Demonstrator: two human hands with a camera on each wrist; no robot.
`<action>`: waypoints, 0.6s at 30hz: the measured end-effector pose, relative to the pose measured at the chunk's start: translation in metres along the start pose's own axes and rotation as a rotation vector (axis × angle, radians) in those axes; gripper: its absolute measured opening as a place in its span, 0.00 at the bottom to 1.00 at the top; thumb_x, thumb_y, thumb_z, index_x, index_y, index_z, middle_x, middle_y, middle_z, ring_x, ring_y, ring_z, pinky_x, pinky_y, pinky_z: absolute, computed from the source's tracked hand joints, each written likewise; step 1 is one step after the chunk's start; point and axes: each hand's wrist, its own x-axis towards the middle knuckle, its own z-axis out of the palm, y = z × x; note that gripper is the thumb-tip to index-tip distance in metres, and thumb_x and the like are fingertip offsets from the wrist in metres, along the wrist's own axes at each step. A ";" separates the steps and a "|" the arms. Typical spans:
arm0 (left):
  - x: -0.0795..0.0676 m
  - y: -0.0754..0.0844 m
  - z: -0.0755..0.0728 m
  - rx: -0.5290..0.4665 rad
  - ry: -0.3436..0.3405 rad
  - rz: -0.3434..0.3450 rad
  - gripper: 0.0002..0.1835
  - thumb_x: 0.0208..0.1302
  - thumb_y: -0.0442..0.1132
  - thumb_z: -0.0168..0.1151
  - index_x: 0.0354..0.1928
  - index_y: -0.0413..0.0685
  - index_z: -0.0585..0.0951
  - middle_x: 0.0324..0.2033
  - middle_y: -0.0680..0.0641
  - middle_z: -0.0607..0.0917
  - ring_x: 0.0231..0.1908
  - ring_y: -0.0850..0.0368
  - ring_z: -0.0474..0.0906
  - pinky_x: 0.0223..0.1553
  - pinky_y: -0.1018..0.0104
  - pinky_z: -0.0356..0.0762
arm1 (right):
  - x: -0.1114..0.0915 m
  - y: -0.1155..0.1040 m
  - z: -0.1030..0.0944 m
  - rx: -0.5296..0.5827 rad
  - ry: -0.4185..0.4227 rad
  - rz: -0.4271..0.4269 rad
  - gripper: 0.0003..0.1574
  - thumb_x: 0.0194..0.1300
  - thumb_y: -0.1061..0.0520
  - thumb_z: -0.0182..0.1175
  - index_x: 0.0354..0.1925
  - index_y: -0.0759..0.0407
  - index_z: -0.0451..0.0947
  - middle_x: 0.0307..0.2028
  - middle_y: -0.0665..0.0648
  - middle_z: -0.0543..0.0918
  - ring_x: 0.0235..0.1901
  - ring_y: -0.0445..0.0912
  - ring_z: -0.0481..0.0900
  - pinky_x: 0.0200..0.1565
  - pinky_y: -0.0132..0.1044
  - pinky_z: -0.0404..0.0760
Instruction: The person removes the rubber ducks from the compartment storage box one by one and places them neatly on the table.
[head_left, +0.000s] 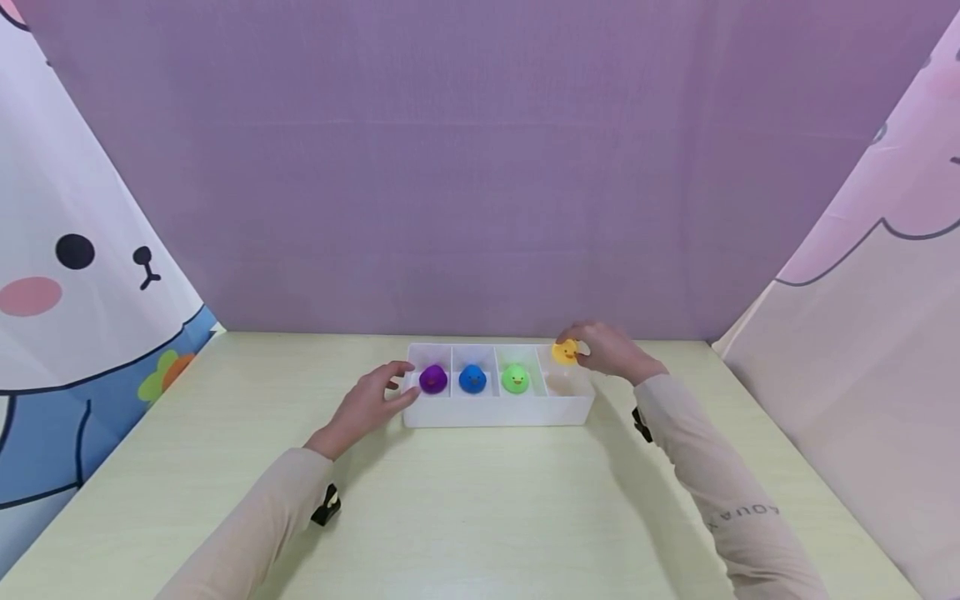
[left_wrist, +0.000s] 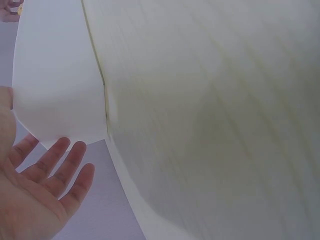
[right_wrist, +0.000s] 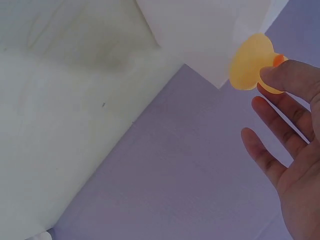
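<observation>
A white divided box sits on the table. From the left, its compartments hold a purple duck, a blue duck and a green duck. My right hand pinches a yellow rubber duck between thumb and fingers above the rightmost compartment. In the right wrist view this duck shows its orange beak, the other fingers spread loosely below. At the box's left end is my left hand, thumb and fingers apart around the corner. The left wrist view shows its fingers loosely extended at the box end.
The pale wooden table extends in front of the box and to both sides. A purple cloth backdrop rises close behind the box. Printed cloth panels flank the table, the left one showing a cartoon animal.
</observation>
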 end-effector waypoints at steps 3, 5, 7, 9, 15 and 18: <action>0.000 0.000 0.000 0.003 -0.002 0.004 0.26 0.62 0.50 0.57 0.59 0.45 0.70 0.54 0.38 0.75 0.48 0.43 0.76 0.46 0.50 0.77 | 0.000 0.000 -0.006 -0.005 0.013 -0.020 0.21 0.52 0.67 0.64 0.46 0.54 0.80 0.47 0.55 0.81 0.48 0.53 0.77 0.45 0.49 0.79; 0.000 -0.001 0.000 0.004 -0.001 0.005 0.26 0.62 0.50 0.57 0.59 0.45 0.70 0.54 0.38 0.75 0.48 0.43 0.76 0.46 0.50 0.77 | -0.001 0.001 -0.010 -0.004 0.020 -0.025 0.21 0.51 0.67 0.64 0.46 0.55 0.80 0.46 0.55 0.81 0.47 0.52 0.77 0.45 0.48 0.79; 0.001 -0.001 0.000 0.003 -0.001 0.005 0.26 0.62 0.50 0.57 0.59 0.45 0.70 0.54 0.38 0.75 0.48 0.43 0.77 0.46 0.50 0.77 | -0.003 0.002 -0.014 -0.005 0.023 -0.022 0.21 0.51 0.67 0.64 0.46 0.55 0.80 0.46 0.55 0.81 0.47 0.52 0.77 0.44 0.47 0.80; 0.000 -0.001 0.001 0.003 0.000 0.005 0.26 0.62 0.50 0.57 0.59 0.45 0.70 0.54 0.38 0.76 0.48 0.43 0.77 0.46 0.50 0.77 | -0.005 0.004 -0.016 -0.003 0.025 -0.017 0.22 0.51 0.68 0.64 0.46 0.55 0.80 0.46 0.55 0.81 0.47 0.52 0.77 0.44 0.47 0.80; 0.000 0.000 0.000 0.000 0.003 0.008 0.26 0.62 0.50 0.57 0.59 0.45 0.70 0.54 0.38 0.76 0.47 0.43 0.77 0.46 0.50 0.77 | -0.011 0.014 -0.020 -0.008 0.041 -0.011 0.22 0.51 0.68 0.63 0.46 0.55 0.80 0.47 0.55 0.81 0.47 0.52 0.77 0.42 0.46 0.80; -0.001 0.001 0.000 -0.006 0.004 0.005 0.26 0.61 0.49 0.58 0.59 0.44 0.70 0.54 0.38 0.75 0.47 0.42 0.77 0.46 0.50 0.77 | -0.015 0.020 -0.020 -0.007 0.044 -0.006 0.21 0.51 0.68 0.63 0.45 0.56 0.80 0.46 0.56 0.81 0.47 0.53 0.77 0.42 0.47 0.80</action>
